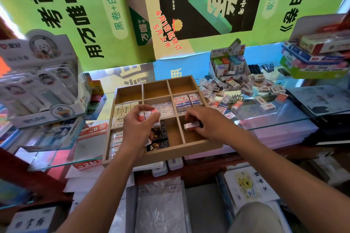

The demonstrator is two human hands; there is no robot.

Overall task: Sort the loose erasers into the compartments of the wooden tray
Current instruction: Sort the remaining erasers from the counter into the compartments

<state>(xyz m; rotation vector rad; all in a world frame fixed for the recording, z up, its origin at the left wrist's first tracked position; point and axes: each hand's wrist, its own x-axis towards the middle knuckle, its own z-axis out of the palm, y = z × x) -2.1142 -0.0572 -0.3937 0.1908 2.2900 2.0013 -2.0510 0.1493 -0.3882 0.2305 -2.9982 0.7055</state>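
The wooden tray (162, 152) sits on the glass counter, divided into several compartments. Its three far compartments hold nothing; others hold cream, white, blue-striped and dark patterned erasers. My left hand (137, 126) hovers over the tray's middle and grips a bunch of red-and-white erasers (149, 115). My right hand (205, 124) is over the near right compartment and pinches a single red-and-white eraser (191, 126) lying low inside it. A heap of loose erasers (240, 89) lies on the glass to the right of the tray.
An open display box of correction tapes (228, 64) stands behind the loose heap. Stacked flat boxes (312, 58) fill the far right. Blister-pack displays (41, 81) crowd the left. A 2B eraser box (92, 132) lies beside the tray's left wall.
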